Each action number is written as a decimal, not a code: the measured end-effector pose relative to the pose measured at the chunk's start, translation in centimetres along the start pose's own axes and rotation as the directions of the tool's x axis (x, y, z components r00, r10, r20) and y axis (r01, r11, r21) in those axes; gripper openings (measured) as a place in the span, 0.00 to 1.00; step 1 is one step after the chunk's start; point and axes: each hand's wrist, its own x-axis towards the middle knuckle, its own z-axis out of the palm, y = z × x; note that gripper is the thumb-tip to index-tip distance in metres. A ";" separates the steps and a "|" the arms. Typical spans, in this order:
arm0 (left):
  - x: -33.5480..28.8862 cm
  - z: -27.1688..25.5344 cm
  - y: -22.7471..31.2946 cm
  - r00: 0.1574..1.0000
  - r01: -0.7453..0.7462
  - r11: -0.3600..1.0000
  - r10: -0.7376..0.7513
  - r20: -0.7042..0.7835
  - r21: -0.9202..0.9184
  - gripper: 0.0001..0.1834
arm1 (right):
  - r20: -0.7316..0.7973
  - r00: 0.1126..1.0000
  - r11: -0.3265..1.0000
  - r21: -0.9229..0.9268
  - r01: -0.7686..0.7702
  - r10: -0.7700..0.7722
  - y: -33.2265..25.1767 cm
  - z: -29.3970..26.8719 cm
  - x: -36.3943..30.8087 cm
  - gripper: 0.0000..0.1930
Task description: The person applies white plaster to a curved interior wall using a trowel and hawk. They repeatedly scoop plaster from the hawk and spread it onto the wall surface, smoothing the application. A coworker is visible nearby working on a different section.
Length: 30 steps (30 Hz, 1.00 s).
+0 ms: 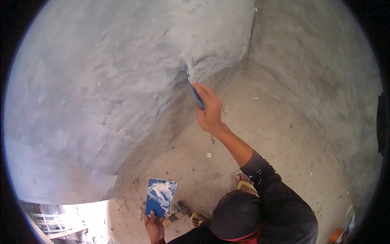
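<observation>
My right hand (210, 109) grips a blue putty knife (195, 91) seen nearly edge-on, with white paste along its blade. The blade's far end meets the grey plastered wall (122, 73), where the coat is patchy and streaked. Lower down on the left, my left hand (153, 227) pinches the bottom edge of a flat blue board (156, 203). White putty (163, 191) is smeared over the upper part of that board. The handle of the knife is mostly hidden by my fingers.
A second wall (321, 53) joins the first at a corner. Dusty floor (252, 122) carries small crumbs and chunks of rubble (181, 208). My sandalled feet (245, 183) stand below. Bright light enters at lower left beside metal bars (46, 219). An orange object (336, 235) sits lower right.
</observation>
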 end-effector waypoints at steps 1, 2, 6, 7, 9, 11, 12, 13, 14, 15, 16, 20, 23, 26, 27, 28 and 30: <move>0.0 0.1 0.3 1.000 0.004 1.000 -0.004 0.013 0.003 0.20 | 0.024 1.000 1.000 0.029 -0.008 0.007 -0.1 -0.8 -0.4 0.28; 0.0 0.2 0.5 1.000 0.007 1.000 -0.007 0.023 0.005 0.20 | 0.049 0.999 0.998 0.059 -0.017 0.014 -0.1 -1.5 -0.6 0.29; -0.3 0.4 0.8 1.000 0.031 0.999 -0.031 -0.004 -0.014 0.19 | -0.395 0.913 0.990 -0.046 -0.131 0.102 5.2 -2.1 3.6 0.27; -0.3 0.4 0.7 0.999 0.034 0.999 -0.034 -0.017 -0.004 0.19 | -0.357 0.914 0.977 -0.011 -0.211 0.193 6.6 -2.2 4.9 0.27; -0.3 0.3 0.4 0.998 0.033 0.999 -0.032 -0.047 0.013 0.19 | -0.274 0.890 0.930 0.051 -0.364 0.364 8.1 -2.4 6.9 0.27; -0.4 0.3 0.1 0.996 0.032 0.999 -0.030 -0.083 0.026 0.19 | -0.209 0.929 0.944 -0.059 -0.324 0.305 7.5 -1.7 6.1 0.26; -0.5 0.7 0.0 0.996 0.020 0.999 -0.018 -0.087 0.025 0.19 | -0.176 0.945 0.947 -0.118 -0.299 0.276 6.6 -1.5 5.2 0.26; -0.5 0.9 -0.1 0.997 0.008 1.000 -0.006 -0.079 0.022 0.19 | -0.139 0.966 0.966 -0.112 -0.234 0.218 5.3 -1.4 4.0 0.27; -0.6 1.1 -0.2 0.997 -0.007 1.000 0.009 -0.078 0.019 0.18 | -0.098 0.982 0.981 -0.098 -0.170 0.161 4.0 -0.8 2.6 0.27; -0.7 1.2 -0.2 0.998 -0.014 1.000 0.015 -0.069 0.014 0.18 | -0.044 0.993 0.993 -0.026 -0.115 0.113 2.4 -0.3 1.3 0.27; -0.7 1.1 0.0 0.998 -0.018 1.000 0.019 -0.059 0.012 0.18 | 0.005 0.998 0.997 0.047 -0.064 0.064 1.0 -0.1 0.2 0.27; -0.4 -0.1 -0.1 0.999 0.002 1.000 -0.003 -0.048 -0.026 0.18 | 0.023 0.996 0.986 0.145 -0.087 0.084 -1.2 -1.0 -0.4 0.27; -0.4 0.2 0.1 0.997 0.032 0.999 -0.034 -0.068 -0.027 0.18 | -0.311 0.940 0.988 -0.010 -0.152 0.141 1.9 -1.9 4.3 0.26; -0.6 1.4 0.1 0.998 0.039 0.999 -0.039 -0.053 0.009 0.19 | -0.290 0.945 0.979 -0.088 -0.186 0.153 8.4 -3.5 6.0 0.26; -0.4 1.5 -0.1 0.999 0.010 1.000 -0.010 -0.041 0.002 0.19 | -0.254 0.954 0.974 -0.117 -0.192 0.158 9.3 -3.0 5.7 0.26; -0.5 1.0 -0.5 0.999 -0.014 1.000 0.014 -0.033 -0.004 0.19 | -0.213 0.963 0.969 -0.148 -0.200 0.166 9.3 -2.7 5.0 0.27; -0.5 1.0 -0.7 0.999 -0.015 1.000 0.015 -0.035 -0.008 0.19 | -0.166 0.981 0.983 -0.136 -0.120 0.097 8.3 -1.0 2.8 0.29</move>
